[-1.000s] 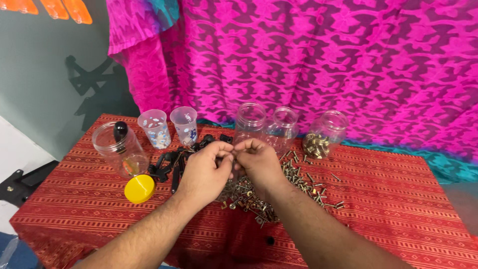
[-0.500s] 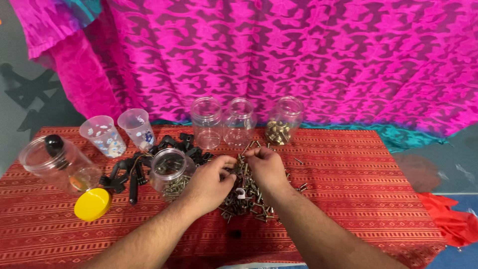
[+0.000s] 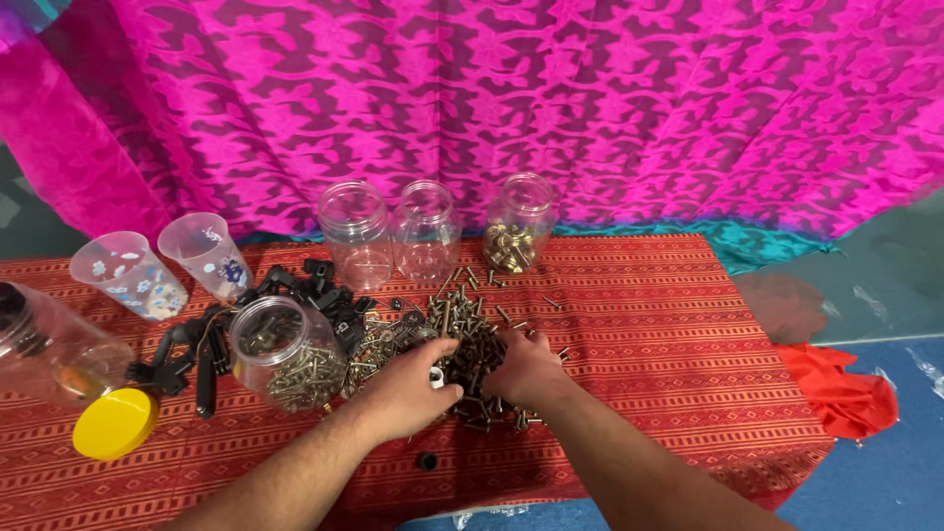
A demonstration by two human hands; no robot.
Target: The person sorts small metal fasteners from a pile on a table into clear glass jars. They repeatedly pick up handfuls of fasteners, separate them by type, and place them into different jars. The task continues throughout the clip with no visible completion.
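Observation:
A heap of brown and brass screws (image 3: 462, 329) lies in the middle of the red patterned cloth (image 3: 669, 334). My left hand (image 3: 408, 388) rests on the heap's near left side, fingers curled, with a small white piece by its thumb. My right hand (image 3: 526, 369) lies palm down on the heap's near right side, fingers bent into the screws. A clear plastic jar (image 3: 285, 354) partly filled with screws stands just left of my left hand. Whether either hand grips a screw is hidden.
Two empty clear jars (image 3: 356, 231) (image 3: 426, 228) and a jar holding brass parts (image 3: 516, 224) stand behind the heap. Black plastic pieces (image 3: 315, 290), two printed cups (image 3: 128, 275) (image 3: 206, 256), a tipped jar (image 3: 49, 344) and a yellow lid (image 3: 116, 423) sit left. Pink fabric (image 3: 590, 98) hangs behind; an orange cloth (image 3: 836, 388) lies on the floor.
My hands have come down from in front of me onto the screw heap. The view has swung left to right, and the screw-filled jar now shows beside my left hand.

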